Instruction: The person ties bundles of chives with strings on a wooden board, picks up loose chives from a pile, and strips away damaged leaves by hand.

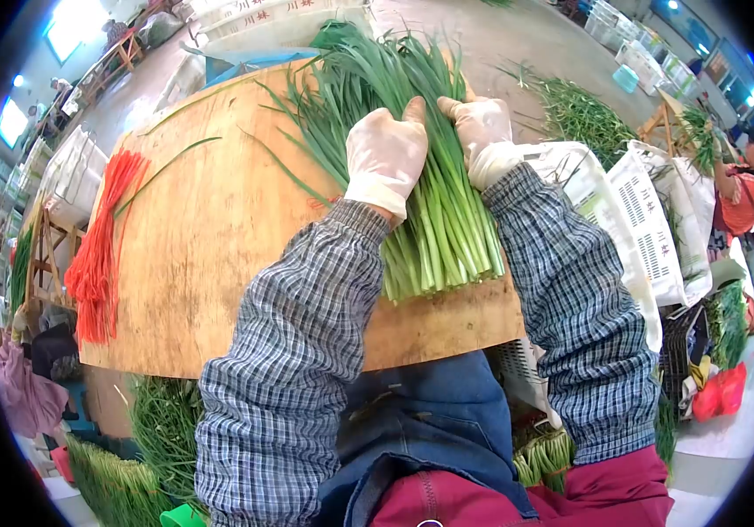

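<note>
Left hand and right hand (both gloved), slightly apart, flank the green bundle on the table; finger closure cannot be told. Uneven side pressure could splay its stalks or crease its leaves.

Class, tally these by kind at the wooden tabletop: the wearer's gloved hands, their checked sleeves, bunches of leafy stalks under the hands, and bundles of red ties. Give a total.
Gloved hands: 2 (left hand, right hand)
Checked sleeves: 2
Bunch of leafy stalks: 1
Bundle of red ties: 1
Total: 6
</note>
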A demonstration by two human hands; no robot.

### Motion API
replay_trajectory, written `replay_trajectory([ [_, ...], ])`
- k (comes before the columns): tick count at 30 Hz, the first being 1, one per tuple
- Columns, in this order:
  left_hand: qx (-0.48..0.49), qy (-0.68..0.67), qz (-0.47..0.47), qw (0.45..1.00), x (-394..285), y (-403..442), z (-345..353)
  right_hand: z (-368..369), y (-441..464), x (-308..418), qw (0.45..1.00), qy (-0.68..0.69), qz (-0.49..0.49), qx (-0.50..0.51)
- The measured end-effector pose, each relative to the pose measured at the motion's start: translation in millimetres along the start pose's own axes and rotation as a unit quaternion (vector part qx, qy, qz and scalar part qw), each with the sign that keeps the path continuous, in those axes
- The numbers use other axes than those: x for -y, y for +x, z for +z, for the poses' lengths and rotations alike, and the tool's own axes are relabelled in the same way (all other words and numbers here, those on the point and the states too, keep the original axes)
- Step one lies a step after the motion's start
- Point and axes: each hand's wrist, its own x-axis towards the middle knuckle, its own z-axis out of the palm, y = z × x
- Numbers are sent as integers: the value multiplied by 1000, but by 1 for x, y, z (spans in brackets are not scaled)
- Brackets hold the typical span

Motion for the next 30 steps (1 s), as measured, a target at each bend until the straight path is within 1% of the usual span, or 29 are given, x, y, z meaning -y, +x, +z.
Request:
replay_trajectory([
  [2, -4, -7, 11, 1000, 0, 2, -3, -1, -4, -1, 997, -46, -34, -45],
  [3, -5, -9, 20, 1000, 2, 3, -6, -3, -10, 8, 998, -62, -16, -2],
  [5, -10, -40, 29, 999, 7, 1, -13, -1, -27, 28, 991, -121, -46, -17],
  [6, 9, -38, 36, 999, 10, -2, -23, 1, -32, 32, 987, -149, -60, -25],
  [7, 14, -72, 33, 997, 15, -5, -29, -1, -27, 30, 988, -144, -34, 33],
  [8, 18, -107, 29, 994, 21, -8, -34, 0, -28, 32, 981, -183, -52, 29],
  [9, 21, -170, 10, 985, 38, -8, -32, 1, -31, 34, 972, -223, -70, 24],
  [10, 0, -176, 0, 984, 41, -16, -38, 3, -33, 36, 961, -262, -88, 20],
  [11, 14, -171, -35, 985, 47, -23, -45, 2, -31, 36, 964, -250, -68, 64],
  [12, 28, -165, -69, 983, 53, -29, -50, 4, -31, 36, 958, -265, -84, 63],
  [14, 56, -162, -76, 982, 62, -49, -50, 7, -36, 39, 946, -296, -115, 63],
  [15, 69, -161, -80, 981, 68, -56, -47, 9, -40, 46, 938, -320, -105, 82],
  [16, 73, -159, -44, 984, 70, -60, -41, 12, -40, 45, 935, -324, -107, 95],
  [18, 14, -76, 21, 997, 60, -67, -31, 18, -39, 40, 929, -333, -110, 119],
  [20, 17, -53, 53, 997, 54, -64, -21, 27, -49, 44, 899, -400, -118, 134],
  [21, -12, -33, 50, 998, 46, -66, -13, 32, -52, 42, 878, -438, -128, 144],
  [22, -10, -9, 45, 999, 43, -67, -7, 37, -53, 40, 856, -473, -138, 155],
  [24, -5, 41, 33, 999, 40, -69, -3, 41, -51, 32, 822, -532, -129, 158],
  [27, 6, -88, 48, 995, 51, -82, -26, 44, -51, 27, 815, -544, -130, 152],
  [28, -57, -71, 80, 993, 63, -89, -30, 45, -54, 30, 816, -544, -127, 150],
  [29, -34, -138, -16, 990, 76, -94, -30, 46, -56, 30, 818, -543, -122, 146],
  [30, -9, -202, -117, 972, 89, -100, -27, 44, -56, 29, 819, -540, -127, 148],
])
